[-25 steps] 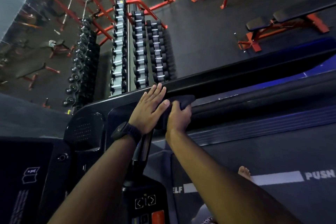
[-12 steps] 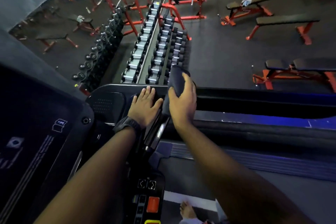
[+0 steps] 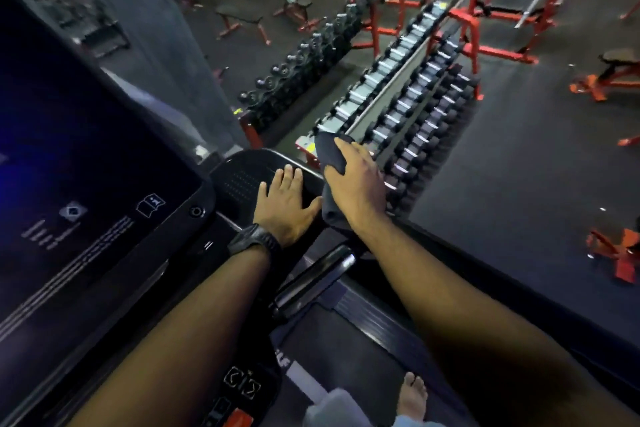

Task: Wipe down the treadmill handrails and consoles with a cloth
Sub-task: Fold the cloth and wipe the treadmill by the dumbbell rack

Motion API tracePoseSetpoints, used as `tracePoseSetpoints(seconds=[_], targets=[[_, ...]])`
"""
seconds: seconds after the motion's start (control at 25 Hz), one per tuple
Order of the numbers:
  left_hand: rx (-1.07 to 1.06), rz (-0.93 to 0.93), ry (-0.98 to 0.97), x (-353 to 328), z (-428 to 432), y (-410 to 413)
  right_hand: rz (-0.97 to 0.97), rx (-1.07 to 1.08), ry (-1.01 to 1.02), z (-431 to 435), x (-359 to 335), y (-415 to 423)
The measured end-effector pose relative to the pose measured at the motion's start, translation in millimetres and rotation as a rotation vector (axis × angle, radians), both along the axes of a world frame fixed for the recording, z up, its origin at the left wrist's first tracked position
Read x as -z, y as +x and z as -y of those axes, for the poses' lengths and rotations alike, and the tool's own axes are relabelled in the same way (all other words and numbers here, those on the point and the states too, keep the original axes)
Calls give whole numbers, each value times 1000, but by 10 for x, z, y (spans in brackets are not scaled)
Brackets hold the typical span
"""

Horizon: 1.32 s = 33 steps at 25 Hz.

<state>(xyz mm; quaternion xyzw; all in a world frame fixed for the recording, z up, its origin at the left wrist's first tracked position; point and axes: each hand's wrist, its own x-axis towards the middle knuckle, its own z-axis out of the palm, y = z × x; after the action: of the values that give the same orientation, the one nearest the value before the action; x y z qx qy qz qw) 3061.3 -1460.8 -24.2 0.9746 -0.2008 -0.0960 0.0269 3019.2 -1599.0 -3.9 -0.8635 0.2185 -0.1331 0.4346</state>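
Head view, looking down over a treadmill. The dark cloth (image 3: 331,158) lay draped over the front corner of the handrail (image 3: 519,291), where the rail met a perforated panel (image 3: 242,180). Its long axis ran away from the person, with the far end pointing toward the dumbbell rack (image 3: 408,104) and the near end hanging below the wrist. The right hand (image 3: 356,187) covered the cloth's middle and gripped it. One of its fingers (image 3: 341,146) lay along the top of the cloth, while the rest curled over the far side with their tips out of sight. The left hand (image 3: 287,208), with a black watch (image 3: 254,241) at the wrist, lay flat on the panel just beside the cloth, its fingers straight and pressed together and its thumb spread.

The console (image 3: 86,166) at left was cut off by the frame. It bore a book-shaped icon (image 3: 150,206) and lines of print too blurred to read. On the belt only the letters "LF" (image 3: 282,362) showed, the rest being hidden by the left arm. A keypad (image 3: 242,381) carried arrow marks. A bare foot (image 3: 414,395) stood on the belt, partly cut off at the bottom.
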Motion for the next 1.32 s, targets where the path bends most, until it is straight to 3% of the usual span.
tracePoseSetpoints(seconds=[0.24,0.44,0.64,0.92,1.16,1.32], targets=[[-155,6,-16,4,-73,203,-153,-211,40,157,-28,550],[-135,35,22,83,-1,494,-310,-403,229,283,167,1012],[-127,50,28,143,31,591,-262,-489,450,361,379,1223],[-133,34,-17,166,9,584,-318,-632,162,229,339,1215],[-135,48,37,171,52,589,-457,-620,374,365,524,1479],[-135,57,73,152,60,581,-374,-665,404,456,528,1255]])
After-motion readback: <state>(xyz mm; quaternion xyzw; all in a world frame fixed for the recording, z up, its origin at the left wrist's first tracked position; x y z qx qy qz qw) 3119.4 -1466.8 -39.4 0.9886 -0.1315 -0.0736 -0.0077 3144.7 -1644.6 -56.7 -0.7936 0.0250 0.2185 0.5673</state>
